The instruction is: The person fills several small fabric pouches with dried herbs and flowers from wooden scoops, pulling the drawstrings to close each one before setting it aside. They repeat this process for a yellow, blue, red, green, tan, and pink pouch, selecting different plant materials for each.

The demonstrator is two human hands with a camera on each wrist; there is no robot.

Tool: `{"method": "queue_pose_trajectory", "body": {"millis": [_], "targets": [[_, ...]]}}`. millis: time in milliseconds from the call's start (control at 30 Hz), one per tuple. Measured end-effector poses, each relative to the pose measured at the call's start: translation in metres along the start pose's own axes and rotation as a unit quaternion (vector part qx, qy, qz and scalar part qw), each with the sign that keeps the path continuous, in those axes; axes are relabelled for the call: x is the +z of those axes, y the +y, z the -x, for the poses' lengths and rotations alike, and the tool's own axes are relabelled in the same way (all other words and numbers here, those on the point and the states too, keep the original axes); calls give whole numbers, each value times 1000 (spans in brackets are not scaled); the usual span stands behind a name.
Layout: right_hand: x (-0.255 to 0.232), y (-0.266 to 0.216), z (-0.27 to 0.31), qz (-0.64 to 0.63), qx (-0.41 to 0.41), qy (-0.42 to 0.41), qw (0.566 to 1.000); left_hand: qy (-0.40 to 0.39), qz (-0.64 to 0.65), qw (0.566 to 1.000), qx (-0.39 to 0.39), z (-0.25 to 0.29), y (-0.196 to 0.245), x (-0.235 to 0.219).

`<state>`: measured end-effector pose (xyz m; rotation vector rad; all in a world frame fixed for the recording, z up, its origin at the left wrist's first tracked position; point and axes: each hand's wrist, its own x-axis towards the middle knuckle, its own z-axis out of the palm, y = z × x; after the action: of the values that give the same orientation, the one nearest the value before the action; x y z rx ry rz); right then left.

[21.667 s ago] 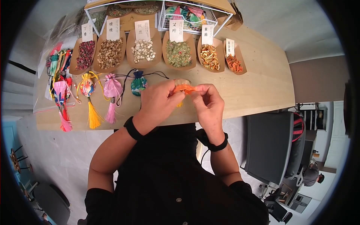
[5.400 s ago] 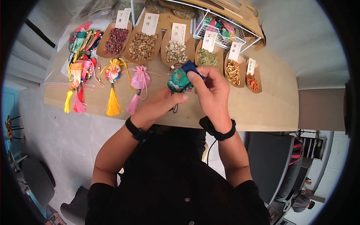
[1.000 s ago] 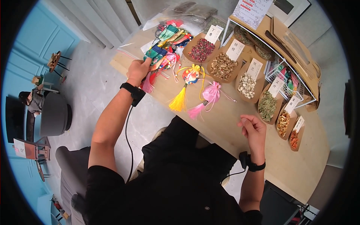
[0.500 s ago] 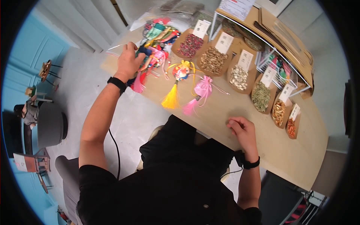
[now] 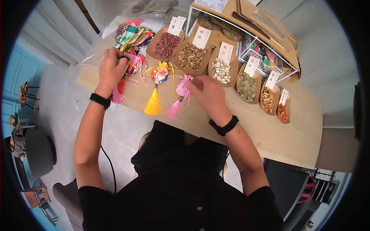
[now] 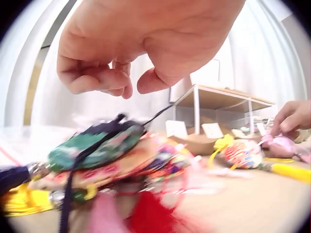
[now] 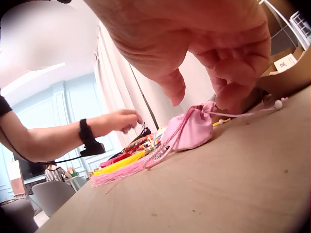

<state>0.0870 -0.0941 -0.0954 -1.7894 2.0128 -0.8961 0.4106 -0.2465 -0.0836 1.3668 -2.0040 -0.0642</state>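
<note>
Head view: paper trays (image 5: 259, 84) of dried plants line a wooden table (image 5: 300, 111).
Left hand (image 5: 111, 73): fingers loosely bent, gripping nothing, above the green pouch (image 6: 97, 148), which lies atop other pouches.
Right hand (image 5: 211, 97): thumb and fingers parted, released, at the neck of the pink pouch (image 7: 197, 132); cannot tell whether they touch it.
Pink pouch: on the table, beside the patterned pouch (image 5: 159, 75) with its yellow tassel (image 5: 155, 103).

Sachets (image 5: 159, 73) lie at left on the desk (image 5: 277, 142). Trays (image 5: 234, 71) run behind them rightward; a basket (image 5: 246, 57) stands behind the trays.
</note>
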Motion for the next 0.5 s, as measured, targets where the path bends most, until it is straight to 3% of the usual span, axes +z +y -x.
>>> {"method": "queue_pose_trajectory", "body": {"millis": [67, 200, 300, 400, 500], "targets": [[4, 2, -5, -3, 29, -57, 998, -43, 125, 991, -30, 17, 51, -14], [10, 2, -6, -43, 50, -94, 993, -161, 219, 962, -39, 54, 122, 0], [8, 7, 3, -67, 15, -59, 996, -234, 259, 935, -66, 63, 142, 33], [-8, 8, 25, -137, -25, 12, 990, -237, 325, 913, -69, 64, 151, 58], [-31, 4, 49, -183, -28, 51, 981, -315, 429, 846, -29, 57, 172, 58]]}}
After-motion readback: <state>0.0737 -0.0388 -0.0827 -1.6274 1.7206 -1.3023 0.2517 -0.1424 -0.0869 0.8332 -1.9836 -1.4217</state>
